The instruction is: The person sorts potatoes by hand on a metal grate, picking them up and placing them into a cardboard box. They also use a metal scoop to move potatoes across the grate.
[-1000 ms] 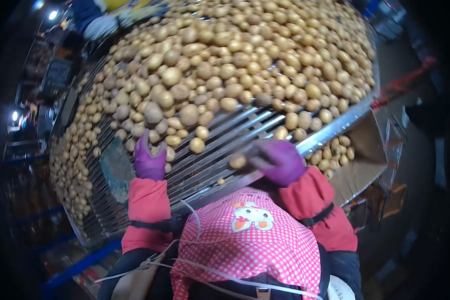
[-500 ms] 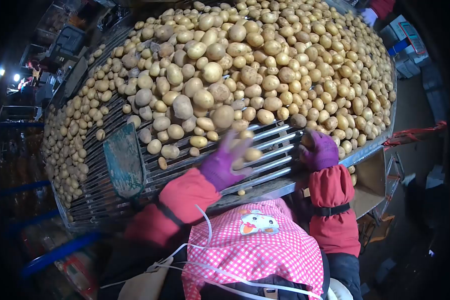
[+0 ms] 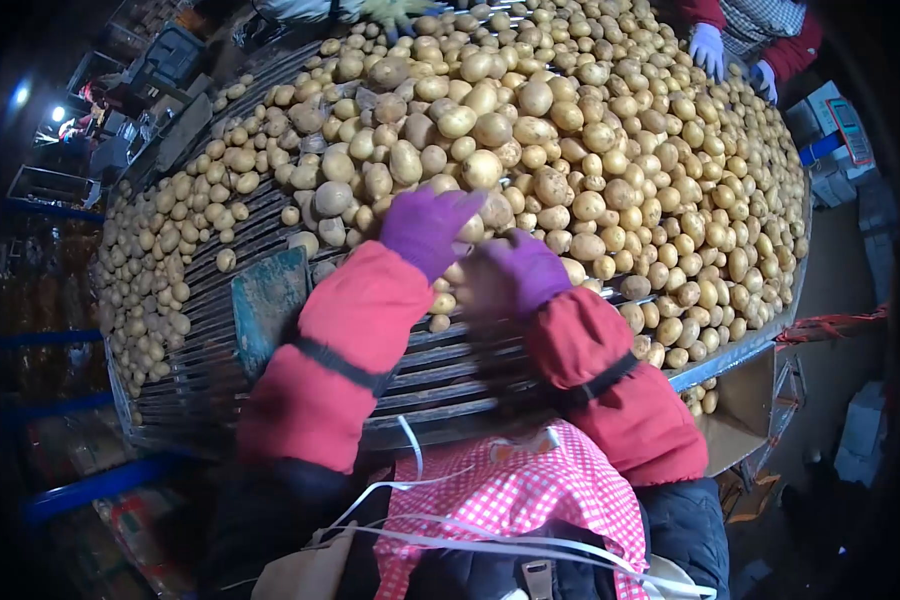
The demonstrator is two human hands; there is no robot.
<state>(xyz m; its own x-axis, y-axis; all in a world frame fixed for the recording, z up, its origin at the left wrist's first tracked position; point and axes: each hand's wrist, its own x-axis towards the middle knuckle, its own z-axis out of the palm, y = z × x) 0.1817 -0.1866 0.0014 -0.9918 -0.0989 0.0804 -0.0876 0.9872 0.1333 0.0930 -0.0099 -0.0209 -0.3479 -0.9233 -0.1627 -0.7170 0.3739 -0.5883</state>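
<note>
My left hand [image 3: 428, 228], in a purple glove, reaches over the near edge of the potato pile [image 3: 570, 150]. Its fingers are stretched out, touching potatoes. Close beside it on the right is my right hand [image 3: 530, 268], gloved the same way and blurred. A brownish shape [image 3: 485, 282] lies at its fingertips; I cannot make out whether it is held. A few loose potatoes [image 3: 444, 302] rest on the slatted metal rack [image 3: 460, 365] just below the hands. Left of my left sleeve sits a worn green scoop [image 3: 268, 300], partly covered by the sleeve.
At the upper right, another person's gloved hands [image 3: 708, 50] touch the pile. A further pale glove [image 3: 395, 12] appears at the top edge. A cardboard box [image 3: 738, 405] with potatoes stands below the rack's right corner. Red strapping [image 3: 830, 322] hangs at the right.
My left hand has moved up onto the pile. My right hand has swung left from the rack's right side to beside it. Other people's hands have come further into view at the top.
</note>
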